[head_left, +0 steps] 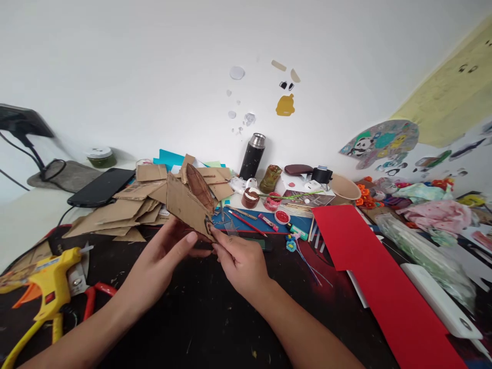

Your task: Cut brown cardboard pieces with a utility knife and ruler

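A folded cardboard piece (pixel 188 205), plain tan on its outer face, is held tilted above the dark table. Its inner side looks reddish brown, and a dark mark shows near its lower right corner. My left hand (pixel 169 248) supports it from below and the left, thumb along the lower edge, other fingers partly hidden underneath. My right hand (pixel 242 259) pinches the lower right corner between thumb and fingers. A brown, leaf-shaped cardboard part (pixel 200 187) shows just behind the tan face; whether it is joined to the held piece I cannot tell.
Stacked cardboard scraps (pixel 111 215) lie behind to the left. A yellow glue gun (pixel 54 282) and red-handled pliers (pixel 90 302) rest at the left. A black thermos (pixel 252 158), paint pots (pixel 250 198) and a pencil (pixel 248 223) stand or lie behind. Red card (pixel 369 261) stretches along the right.
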A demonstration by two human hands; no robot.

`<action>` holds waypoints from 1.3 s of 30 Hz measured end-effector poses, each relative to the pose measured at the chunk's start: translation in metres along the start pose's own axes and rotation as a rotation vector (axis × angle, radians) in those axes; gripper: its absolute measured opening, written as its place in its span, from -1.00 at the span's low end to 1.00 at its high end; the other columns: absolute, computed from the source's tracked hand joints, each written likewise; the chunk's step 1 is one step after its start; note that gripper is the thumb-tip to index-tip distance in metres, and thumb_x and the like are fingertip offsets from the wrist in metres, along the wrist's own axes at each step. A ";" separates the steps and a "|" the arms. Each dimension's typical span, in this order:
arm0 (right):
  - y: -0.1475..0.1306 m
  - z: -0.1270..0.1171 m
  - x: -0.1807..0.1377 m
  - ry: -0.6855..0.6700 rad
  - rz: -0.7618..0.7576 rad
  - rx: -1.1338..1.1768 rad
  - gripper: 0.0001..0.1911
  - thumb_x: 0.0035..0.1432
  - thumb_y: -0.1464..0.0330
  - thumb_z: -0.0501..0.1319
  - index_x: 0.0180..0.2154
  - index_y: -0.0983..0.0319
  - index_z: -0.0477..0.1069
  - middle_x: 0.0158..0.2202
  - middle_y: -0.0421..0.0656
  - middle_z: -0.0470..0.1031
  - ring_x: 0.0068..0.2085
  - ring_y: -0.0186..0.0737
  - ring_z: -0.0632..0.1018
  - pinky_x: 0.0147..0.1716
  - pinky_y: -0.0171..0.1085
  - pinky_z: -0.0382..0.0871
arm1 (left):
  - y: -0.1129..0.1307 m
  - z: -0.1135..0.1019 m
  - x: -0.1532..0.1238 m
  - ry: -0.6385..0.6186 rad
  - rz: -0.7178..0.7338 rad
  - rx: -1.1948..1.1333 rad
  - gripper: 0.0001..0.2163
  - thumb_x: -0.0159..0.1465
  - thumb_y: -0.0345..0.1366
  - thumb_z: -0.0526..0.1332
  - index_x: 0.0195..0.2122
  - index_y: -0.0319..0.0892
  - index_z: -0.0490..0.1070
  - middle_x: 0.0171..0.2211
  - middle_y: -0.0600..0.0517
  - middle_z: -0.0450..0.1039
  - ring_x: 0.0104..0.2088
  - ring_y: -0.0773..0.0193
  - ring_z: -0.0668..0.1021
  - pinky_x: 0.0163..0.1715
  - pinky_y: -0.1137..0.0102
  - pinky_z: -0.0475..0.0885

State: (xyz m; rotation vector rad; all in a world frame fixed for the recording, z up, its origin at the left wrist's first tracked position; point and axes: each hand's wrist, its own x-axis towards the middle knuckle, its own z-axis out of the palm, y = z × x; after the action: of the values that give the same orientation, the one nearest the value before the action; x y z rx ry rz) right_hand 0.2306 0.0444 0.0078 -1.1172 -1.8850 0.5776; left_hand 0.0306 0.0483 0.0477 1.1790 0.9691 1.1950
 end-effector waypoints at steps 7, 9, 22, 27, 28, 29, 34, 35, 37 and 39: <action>-0.004 0.004 -0.001 -0.016 0.044 0.065 -0.57 0.52 0.21 0.25 0.33 -0.03 0.58 0.04 -0.03 0.77 -0.10 0.06 0.76 -0.02 0.05 0.66 | 0.005 0.003 0.002 0.085 0.016 0.214 -0.46 0.20 0.30 0.42 -0.13 -0.09 0.61 -0.24 -0.07 0.73 -0.32 0.03 0.72 -0.27 0.18 0.74; -0.005 0.005 -0.002 -0.022 0.084 0.124 -0.57 0.49 0.18 0.28 0.32 -0.02 0.59 -0.02 -0.03 0.78 -0.18 0.02 0.76 -0.07 0.03 0.67 | 0.008 0.002 0.003 0.115 0.026 0.279 -0.45 0.21 0.36 0.37 -0.27 -0.10 0.59 -0.37 -0.03 0.68 -0.42 0.08 0.68 -0.33 0.21 0.72; -0.009 -0.001 0.012 0.125 0.483 0.711 -0.47 0.35 -0.16 0.31 -0.09 0.17 0.49 -0.44 -0.24 0.58 -0.55 -0.26 0.61 -0.63 -0.36 0.23 | 0.000 -0.002 -0.002 0.204 0.028 0.246 -0.49 0.24 0.32 0.36 -0.23 -0.09 0.60 -0.30 -0.02 0.71 -0.33 0.04 0.71 -0.26 0.18 0.73; -0.010 0.001 0.013 0.081 0.513 0.803 -0.45 0.32 -0.21 0.32 -0.20 0.13 0.36 -0.44 -0.26 0.59 -0.56 -0.27 0.63 -0.64 -0.38 0.19 | 0.000 0.001 -0.002 0.170 0.007 0.221 -0.48 0.22 0.32 0.38 -0.18 -0.07 0.63 -0.27 -0.01 0.71 -0.38 0.06 0.68 -0.35 0.18 0.71; -0.010 0.001 0.013 0.073 0.513 0.811 -0.45 0.31 -0.20 0.33 -0.22 0.14 0.36 -0.43 -0.25 0.60 -0.56 -0.28 0.62 -0.64 -0.38 0.19 | 0.000 0.002 -0.002 0.157 -0.006 0.207 -0.49 0.22 0.31 0.39 -0.17 -0.07 0.63 -0.26 -0.01 0.71 -0.39 0.06 0.68 -0.37 0.18 0.70; -0.010 0.002 0.013 0.064 0.514 0.819 -0.45 0.30 -0.20 0.34 -0.22 0.14 0.36 -0.44 -0.25 0.60 -0.57 -0.29 0.61 -0.65 -0.38 0.19 | 0.000 0.003 -0.002 0.142 -0.018 0.197 -0.49 0.21 0.30 0.39 -0.18 -0.07 0.63 -0.27 0.00 0.71 -0.41 0.07 0.67 -0.40 0.19 0.69; -0.010 0.004 0.012 0.065 0.539 0.845 -0.44 0.25 -0.19 0.39 -0.21 0.17 0.45 -0.53 -0.31 0.52 -0.61 -0.30 0.56 -0.64 -0.37 0.19 | -0.001 0.006 -0.003 0.089 -0.027 0.213 -0.51 0.21 0.29 0.39 -0.28 -0.08 0.59 -0.38 0.01 0.67 -0.46 0.09 0.66 -0.46 0.24 0.64; -0.010 0.005 0.012 0.071 0.544 0.851 -0.44 0.25 -0.19 0.39 -0.21 0.17 0.45 -0.55 -0.31 0.51 -0.61 -0.30 0.56 -0.64 -0.37 0.19 | -0.001 0.006 -0.003 0.087 -0.020 0.224 -0.52 0.21 0.29 0.38 -0.28 -0.08 0.59 -0.39 0.01 0.67 -0.46 0.08 0.66 -0.45 0.24 0.64; -0.011 0.005 0.012 0.084 0.555 0.876 -0.45 0.25 -0.19 0.38 -0.24 0.16 0.43 -0.55 -0.30 0.52 -0.61 -0.29 0.57 -0.64 -0.36 0.18 | -0.001 0.006 -0.004 0.089 -0.005 0.260 -0.52 0.22 0.28 0.38 -0.27 -0.08 0.59 -0.36 0.00 0.68 -0.44 0.07 0.68 -0.41 0.23 0.65; -0.012 0.004 0.012 0.101 0.565 0.905 -0.44 0.28 -0.19 0.36 -0.29 0.16 0.39 -0.53 -0.27 0.54 -0.61 -0.29 0.58 -0.65 -0.36 0.17 | -0.001 0.005 -0.005 0.106 0.018 0.313 -0.52 0.25 0.29 0.35 -0.27 -0.07 0.60 -0.35 0.00 0.70 -0.41 0.06 0.69 -0.38 0.23 0.66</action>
State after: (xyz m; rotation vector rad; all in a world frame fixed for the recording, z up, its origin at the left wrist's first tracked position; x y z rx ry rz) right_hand 0.2188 0.0494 0.0196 -0.9908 -0.9725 1.4699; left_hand 0.0348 0.0430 0.0473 1.3815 1.2622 1.1567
